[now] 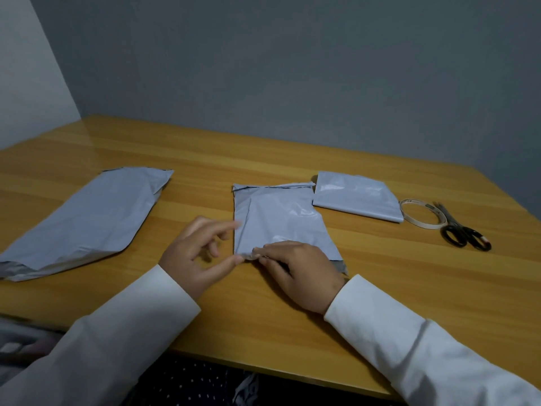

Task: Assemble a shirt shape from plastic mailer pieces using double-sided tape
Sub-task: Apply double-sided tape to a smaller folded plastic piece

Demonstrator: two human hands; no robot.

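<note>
Three mailer pieces (281,218) across table (380,303); tape (421,213), scissors (462,232) rightmost

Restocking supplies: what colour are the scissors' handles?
Black, clearest in the head view: metal scissors beside the tape roll.

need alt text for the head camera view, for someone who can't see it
Two hands in white sleeves work the near corner of a grey mailer piece on a wooden table; the right hand pinches it, the left hand touches it. Two more mailer pieces, a tape roll and scissors lie nearby.
</note>
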